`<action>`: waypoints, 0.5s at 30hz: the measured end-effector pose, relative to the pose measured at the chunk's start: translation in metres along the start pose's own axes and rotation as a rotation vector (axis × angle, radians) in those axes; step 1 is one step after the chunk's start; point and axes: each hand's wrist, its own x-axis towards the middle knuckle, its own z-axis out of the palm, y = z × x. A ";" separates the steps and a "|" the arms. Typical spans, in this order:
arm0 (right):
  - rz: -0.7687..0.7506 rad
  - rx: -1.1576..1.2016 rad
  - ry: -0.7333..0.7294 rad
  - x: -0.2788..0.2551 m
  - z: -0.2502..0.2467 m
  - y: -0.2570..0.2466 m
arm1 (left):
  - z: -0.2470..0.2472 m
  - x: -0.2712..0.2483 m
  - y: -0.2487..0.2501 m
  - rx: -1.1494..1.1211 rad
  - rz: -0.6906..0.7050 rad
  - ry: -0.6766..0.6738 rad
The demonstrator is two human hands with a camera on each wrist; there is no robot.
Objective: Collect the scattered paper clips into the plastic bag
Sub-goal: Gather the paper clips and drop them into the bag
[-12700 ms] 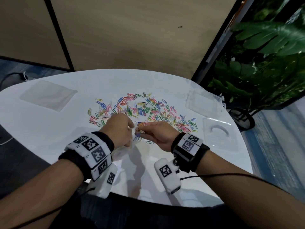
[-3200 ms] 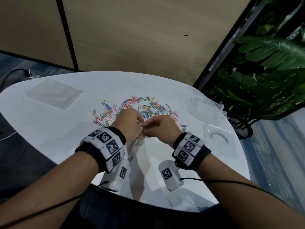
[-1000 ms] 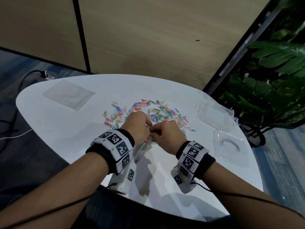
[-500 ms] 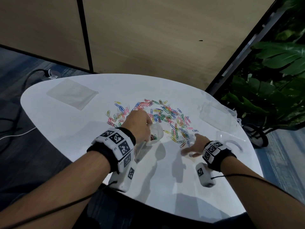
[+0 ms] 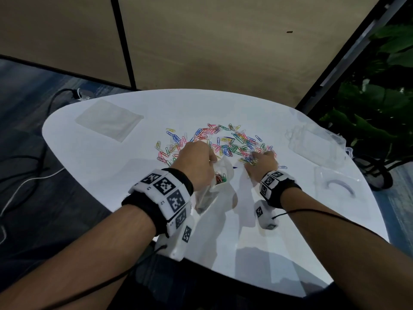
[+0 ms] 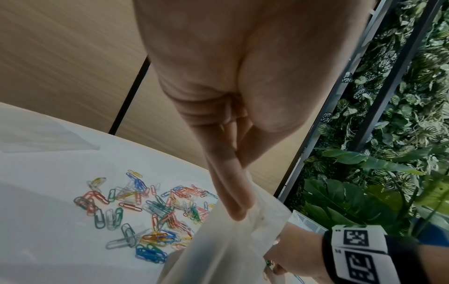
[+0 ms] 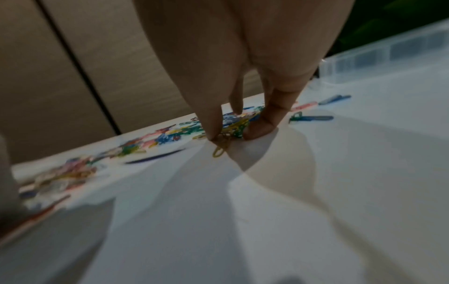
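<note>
Several coloured paper clips point(image 5: 225, 139) point(image 6: 150, 213) point(image 7: 170, 134) lie scattered mid-table. My left hand point(image 5: 196, 164) point(image 6: 233, 192) pinches the mouth of a clear plastic bag point(image 5: 220, 175) point(image 6: 218, 249), lifted off the table, with a few clips inside it. My right hand point(image 5: 260, 162) point(image 7: 233, 134) is down on the right edge of the pile, its fingertips point(image 7: 261, 128) closing round a small bunch of clips point(image 7: 230, 132) against the table top.
The white table point(image 5: 111, 171) also carries a flat spare bag point(image 5: 109, 120) at the far left and two clear plastic boxes point(image 5: 312, 144) point(image 5: 337, 186) at the right. Plants point(image 5: 368, 113) stand beyond the right edge.
My right hand left the bag mouth, swung out right, and has now come back onto the pile, gathering clips. The left hand keeps holding the bag.
</note>
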 end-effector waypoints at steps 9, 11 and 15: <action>-0.153 -0.208 0.012 0.001 -0.015 0.022 | 0.001 0.000 0.005 -0.003 -0.011 -0.016; -0.056 -0.014 0.036 0.004 -0.024 0.032 | 0.002 0.001 0.006 -0.005 -0.015 -0.019; 0.202 0.770 -0.092 0.003 -0.045 0.044 | 0.004 0.002 0.012 -0.010 -0.011 -0.026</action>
